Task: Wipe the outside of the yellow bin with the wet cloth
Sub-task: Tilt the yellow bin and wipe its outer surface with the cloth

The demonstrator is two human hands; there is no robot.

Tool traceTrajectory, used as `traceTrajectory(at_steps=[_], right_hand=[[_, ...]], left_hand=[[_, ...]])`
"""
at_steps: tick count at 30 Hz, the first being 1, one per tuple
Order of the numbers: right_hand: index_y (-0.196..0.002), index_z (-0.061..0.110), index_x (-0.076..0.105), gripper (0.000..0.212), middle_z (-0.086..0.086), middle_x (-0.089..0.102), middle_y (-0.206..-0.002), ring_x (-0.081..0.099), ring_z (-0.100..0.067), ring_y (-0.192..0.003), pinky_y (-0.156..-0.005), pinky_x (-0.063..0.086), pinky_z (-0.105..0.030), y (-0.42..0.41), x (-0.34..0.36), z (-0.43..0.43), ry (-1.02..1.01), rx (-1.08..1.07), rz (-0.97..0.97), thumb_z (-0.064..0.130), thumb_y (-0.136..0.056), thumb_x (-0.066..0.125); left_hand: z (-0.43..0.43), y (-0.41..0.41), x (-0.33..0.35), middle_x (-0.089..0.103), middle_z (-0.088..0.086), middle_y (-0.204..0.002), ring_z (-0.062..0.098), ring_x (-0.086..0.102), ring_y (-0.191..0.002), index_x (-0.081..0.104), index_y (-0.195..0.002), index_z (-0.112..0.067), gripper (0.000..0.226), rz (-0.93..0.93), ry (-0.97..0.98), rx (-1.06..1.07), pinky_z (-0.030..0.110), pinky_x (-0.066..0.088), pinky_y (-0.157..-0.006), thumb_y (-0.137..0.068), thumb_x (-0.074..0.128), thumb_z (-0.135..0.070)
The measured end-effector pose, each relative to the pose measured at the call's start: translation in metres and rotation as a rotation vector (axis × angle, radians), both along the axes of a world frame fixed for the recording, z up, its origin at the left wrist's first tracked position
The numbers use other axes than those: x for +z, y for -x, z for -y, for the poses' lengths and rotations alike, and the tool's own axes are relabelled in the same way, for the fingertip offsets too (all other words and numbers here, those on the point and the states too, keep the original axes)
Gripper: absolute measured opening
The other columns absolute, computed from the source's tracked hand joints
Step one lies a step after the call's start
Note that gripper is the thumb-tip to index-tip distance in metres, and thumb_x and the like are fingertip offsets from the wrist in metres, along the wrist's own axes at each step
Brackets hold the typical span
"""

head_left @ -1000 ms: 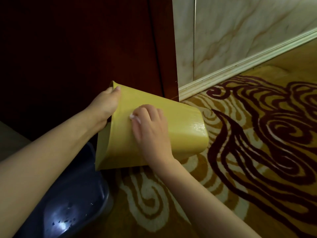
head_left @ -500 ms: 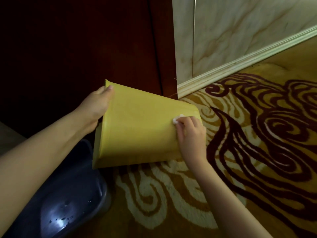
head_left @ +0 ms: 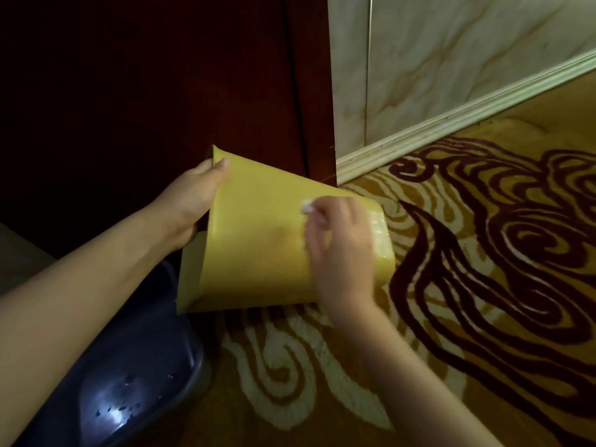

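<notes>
The yellow bin lies tilted on its side above the carpet, its open mouth toward the left and its base toward the right. My left hand grips the rim at the mouth, thumb on the outside wall. My right hand presses on the bin's side wall near the base, fingers closed over a small white cloth. Only a bit of the cloth shows past my fingertips; the hand is motion-blurred.
A dark blue basin with water sits on the floor at the lower left, under the bin's mouth. Dark red wooden furniture stands behind. A marble-look wall with a pale skirting board runs at the right. Patterned carpet covers the floor.
My right hand swept with the cloth from near the rim to the base end, and has now come slightly back toward the middle. The left hand keeps its hold on the rim.
</notes>
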State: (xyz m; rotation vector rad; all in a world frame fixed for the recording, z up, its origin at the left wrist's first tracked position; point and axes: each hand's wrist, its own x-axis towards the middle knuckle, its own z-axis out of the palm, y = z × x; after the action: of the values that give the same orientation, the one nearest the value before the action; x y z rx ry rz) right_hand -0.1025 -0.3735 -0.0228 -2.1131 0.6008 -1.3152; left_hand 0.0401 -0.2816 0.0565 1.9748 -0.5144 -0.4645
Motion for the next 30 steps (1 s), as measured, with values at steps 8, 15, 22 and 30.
traceTrajectory(at_steps=[8,15,22,30], right_hand=[[-0.088,0.007,0.059,0.011,-0.008,0.06,-0.085,0.053,-0.022,-0.077,-0.067,0.048,-0.036,-0.022,-0.009,-0.036,0.084,0.117,-0.082,0.014,-0.088,0.051],[-0.098,0.006,0.058,0.011,-0.004,0.054,-0.093,0.048,-0.013,-0.081,-0.074,0.053,-0.038,0.029,-0.103,0.048,-0.257,-0.274,-0.238,0.013,-0.091,0.053],[-0.1,0.002,0.056,0.015,-0.011,0.055,-0.095,0.05,-0.014,-0.077,-0.062,0.038,-0.019,0.047,-0.11,0.083,-0.392,-0.411,-0.162,0.015,-0.094,0.05],[-0.098,0.009,0.058,0.012,-0.002,0.056,-0.094,0.048,-0.011,-0.08,-0.072,0.045,-0.027,0.024,-0.088,0.082,-0.17,-0.163,-0.334,0.017,-0.094,0.051]], left_hand=[[-0.003,-0.003,0.001,0.064,-0.004,-0.101,0.015,0.059,-0.096,0.056,-0.12,-0.024,0.032,0.013,-0.025,0.036,0.034,0.045,-0.08,-0.097,0.038,-0.037],[-0.002,-0.005,0.006,0.067,0.0,-0.094,0.017,0.061,-0.09,0.061,-0.081,-0.026,0.021,-0.06,-0.023,0.123,0.033,0.046,-0.071,-0.094,0.046,-0.033],[0.023,-0.008,0.008,0.056,-0.004,-0.087,0.01,0.05,-0.081,0.057,-0.083,-0.02,0.025,0.015,-0.093,0.177,0.032,0.033,-0.085,-0.093,0.046,-0.04],[0.025,-0.015,0.016,0.059,0.004,-0.084,0.019,0.059,-0.073,0.059,-0.089,-0.012,0.014,-0.211,-0.035,0.315,0.034,0.045,-0.054,-0.084,0.055,-0.024]])
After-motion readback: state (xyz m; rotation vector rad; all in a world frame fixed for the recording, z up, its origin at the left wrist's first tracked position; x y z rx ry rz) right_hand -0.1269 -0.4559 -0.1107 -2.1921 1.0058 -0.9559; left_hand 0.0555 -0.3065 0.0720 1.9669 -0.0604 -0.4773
